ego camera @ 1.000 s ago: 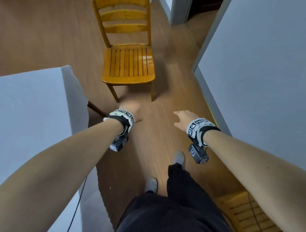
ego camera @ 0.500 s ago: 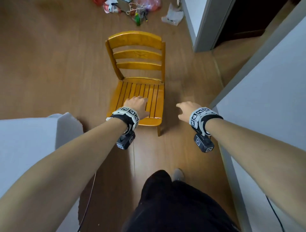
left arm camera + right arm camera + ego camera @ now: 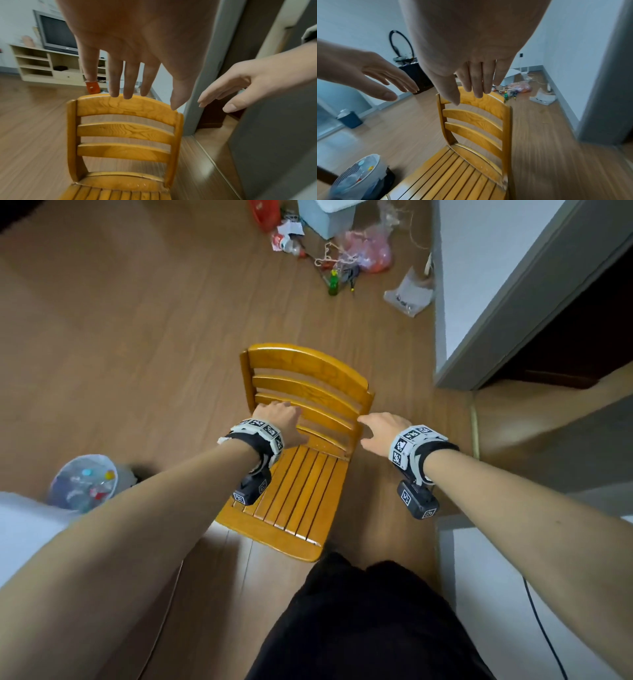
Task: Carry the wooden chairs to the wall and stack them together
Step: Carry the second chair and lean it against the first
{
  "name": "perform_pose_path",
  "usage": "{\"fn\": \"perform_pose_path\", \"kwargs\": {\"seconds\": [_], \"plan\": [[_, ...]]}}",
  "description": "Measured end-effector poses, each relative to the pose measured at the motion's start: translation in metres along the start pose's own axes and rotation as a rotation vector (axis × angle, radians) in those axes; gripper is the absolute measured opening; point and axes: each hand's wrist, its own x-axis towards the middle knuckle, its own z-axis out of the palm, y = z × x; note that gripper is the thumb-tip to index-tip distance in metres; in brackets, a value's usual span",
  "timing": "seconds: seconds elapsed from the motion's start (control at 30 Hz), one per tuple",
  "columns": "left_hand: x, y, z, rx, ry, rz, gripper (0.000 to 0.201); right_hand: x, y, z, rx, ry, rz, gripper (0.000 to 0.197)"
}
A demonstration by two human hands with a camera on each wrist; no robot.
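- Right ahead, the wooden chair (image 3: pixel 301 474) stands upright on the wood floor (image 3: pixel 137 337), its slatted seat toward the person and its back away.
- Both hands reach out over the chair back with fingers straight and spread, holding nothing: the left hand (image 3: pixel 281 419) above the left part of the back, the right hand (image 3: pixel 383 429) just off its right post. From the wrist views I cannot tell whether any fingertip touches the top rail.
- A grey door frame (image 3: pixel 507 313) and white wall corner stand close to the chair's right side.
- Beyond the chair, litter lies near the wall: a pink plastic bag (image 3: pixel 368 251), a small green bottle (image 3: pixel 333 284), a clear bag (image 3: pixel 407 294) and a red item (image 3: pixel 262 213).
- To the left, a round bin (image 3: pixel 82 482) holds clear plastic bottles with coloured caps.
- Farther off, a dark blue bin (image 3: pixel 351 119) stands by the far wall, with pale stuff showing at its top.
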Motion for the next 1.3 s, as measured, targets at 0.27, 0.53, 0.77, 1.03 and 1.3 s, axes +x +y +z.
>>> {"fn": "perform_pose_path", "kwargs": {"seconds": [0.27, 0.53, 0.77, 1.03, 1.3], "plan": [[0.075, -0.068, -0.020, -0.139, -0.015, -0.235, 0.050, 0.134, -0.015, -0.076, -0.151, -0.051, -0.213, 0.057], [0.147, -0.110, 0.029, -0.348, -0.090, -0.565, 0.050, 0.294, -0.054, -0.094, -0.364, -0.118, -0.684, 0.041], [0.154, -0.098, 0.037, -0.590, -0.175, -1.041, 0.060, 0.384, -0.125, -0.115, -0.622, -0.276, -1.244, 0.031], [0.154, -0.026, 0.019, -0.800, -0.117, -1.463, 0.055, 0.377, -0.156, -0.101, -0.835, -0.442, -1.615, 0.041], [0.195, 0.060, 0.010, -0.927, -0.093, -1.753, 0.057, 0.390, -0.119, -0.080, -1.024, -0.430, -1.858, 0.044]]}}
